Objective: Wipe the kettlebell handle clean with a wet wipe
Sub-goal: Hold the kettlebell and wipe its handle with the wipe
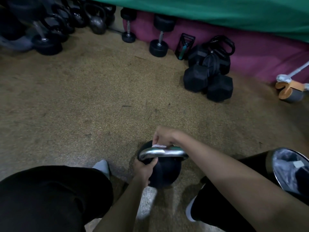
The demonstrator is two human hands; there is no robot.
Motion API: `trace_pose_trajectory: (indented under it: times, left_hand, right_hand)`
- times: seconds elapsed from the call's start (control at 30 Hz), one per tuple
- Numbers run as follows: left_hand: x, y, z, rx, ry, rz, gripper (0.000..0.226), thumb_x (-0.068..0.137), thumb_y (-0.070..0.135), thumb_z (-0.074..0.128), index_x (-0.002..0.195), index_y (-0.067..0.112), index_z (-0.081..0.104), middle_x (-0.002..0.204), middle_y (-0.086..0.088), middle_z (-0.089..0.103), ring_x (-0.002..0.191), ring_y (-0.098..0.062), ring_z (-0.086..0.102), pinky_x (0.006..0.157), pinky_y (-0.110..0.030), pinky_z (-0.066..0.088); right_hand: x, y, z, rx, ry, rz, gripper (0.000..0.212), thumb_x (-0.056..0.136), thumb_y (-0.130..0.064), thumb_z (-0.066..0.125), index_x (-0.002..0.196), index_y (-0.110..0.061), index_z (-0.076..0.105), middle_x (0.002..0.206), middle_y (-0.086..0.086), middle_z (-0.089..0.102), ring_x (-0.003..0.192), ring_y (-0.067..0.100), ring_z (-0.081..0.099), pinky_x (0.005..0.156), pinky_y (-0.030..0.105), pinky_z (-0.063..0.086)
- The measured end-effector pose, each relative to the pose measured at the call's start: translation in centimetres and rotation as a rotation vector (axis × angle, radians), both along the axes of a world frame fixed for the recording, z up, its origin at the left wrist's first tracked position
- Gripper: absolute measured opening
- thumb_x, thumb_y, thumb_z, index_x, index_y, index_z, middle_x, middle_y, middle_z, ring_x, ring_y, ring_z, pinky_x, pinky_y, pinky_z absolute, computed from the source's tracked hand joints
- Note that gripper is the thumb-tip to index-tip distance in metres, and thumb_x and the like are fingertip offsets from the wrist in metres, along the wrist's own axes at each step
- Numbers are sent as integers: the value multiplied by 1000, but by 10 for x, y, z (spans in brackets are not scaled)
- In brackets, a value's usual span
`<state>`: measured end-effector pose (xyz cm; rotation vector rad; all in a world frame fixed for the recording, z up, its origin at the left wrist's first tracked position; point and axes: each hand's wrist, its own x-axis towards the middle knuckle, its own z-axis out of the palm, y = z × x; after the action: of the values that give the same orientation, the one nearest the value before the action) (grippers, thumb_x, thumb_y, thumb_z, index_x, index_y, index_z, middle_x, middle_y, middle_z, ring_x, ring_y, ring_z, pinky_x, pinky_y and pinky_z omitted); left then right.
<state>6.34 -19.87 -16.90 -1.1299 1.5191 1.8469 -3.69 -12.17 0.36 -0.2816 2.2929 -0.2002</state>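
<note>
**A:** Head view. Edges and room first?

**B:** The kettlebell (pixel 164 173) stands on the speckled brown floor (pixel 83 101), between the person's knees in black trousers. A broad stretch of that floor runs ahead of it and to the left. Far edge: a green cover (pixel 217 10) hangs over a maroon pad (pixel 259 52). Two round-head dumbbells (pixel 158 46) stand on end against the pad. A heap of hex dumbbells (pixel 207 81) lies to the right of them, well apart from the kettlebell. More kettlebells (pixel 97 22) crowd the far left corner. At the right edge there is an orange and grey ab wheel (pixel 291 89). Nearer, just beside the right forearm, sits a lined bin (pixel 291 169).

**A:** Hands?

**B:** The left hand (pixel 145 168) is curled round the left end of the chrome handle (pixel 173 152), where it joins the black body, with the thumb lying along the bar's underside. The right hand (pixel 164 136) reaches over the top with its fingers bent down. They pinch a small, bunched, pale wet wipe (pixel 158 146) against the crown of the handle.

**A:** Contact?

**B:** The wipe touches the bar near its middle. The bar is bare and shiny on either side of it. The picture is slightly blurred, so I cannot tell how the right fingertips lie.
</note>
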Motion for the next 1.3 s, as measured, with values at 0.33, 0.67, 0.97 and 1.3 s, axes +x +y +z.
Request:
trace_pose_trajectory:
  times: [0.33, 0.67, 0.97, 1.3]
  left_hand:
    - [-1, -1, -2, 15, -12, 4, 83, 77, 35, 86, 146, 25, 40, 146, -7, 50, 129, -40, 50, 76, -56, 49]
    - [1, -2, -10, -23, 20, -18, 96, 58, 53, 90, 140, 31, 46, 143, -5, 54, 125, -40, 53, 65, -55, 54]
    - [-3, -1, -10, -32, -16, -35, 88, 69, 44, 90, 143, 29, 45, 142, -4, 55, 128, -40, 51, 62, -47, 52]
    - [-2, 0, -16, -36, 8, -43, 85, 67, 46, 90, 139, 30, 48, 136, -4, 59, 122, -38, 55, 50, -38, 49]
  right_hand:
    - [7, -2, -10, -13, 95, 7, 16, 87, -10, 61, 95, -15, 73, 104, 5, 70, 91, 17, 63, 74, 25, 48]
    - [15, 7, -14, -95, 222, -90, 11, 84, -11, 66, 85, -18, 75, 100, 4, 70, 91, 15, 63, 72, 20, 43]
    - [33, 16, -12, -164, 331, -70, 15, 86, -12, 64, 98, -13, 74, 104, 9, 68, 97, 22, 62, 90, 32, 51]
    - [50, 22, -19, -187, 479, 57, 24, 81, -6, 66, 102, -15, 72, 106, 8, 64, 97, 22, 61, 87, 34, 49]
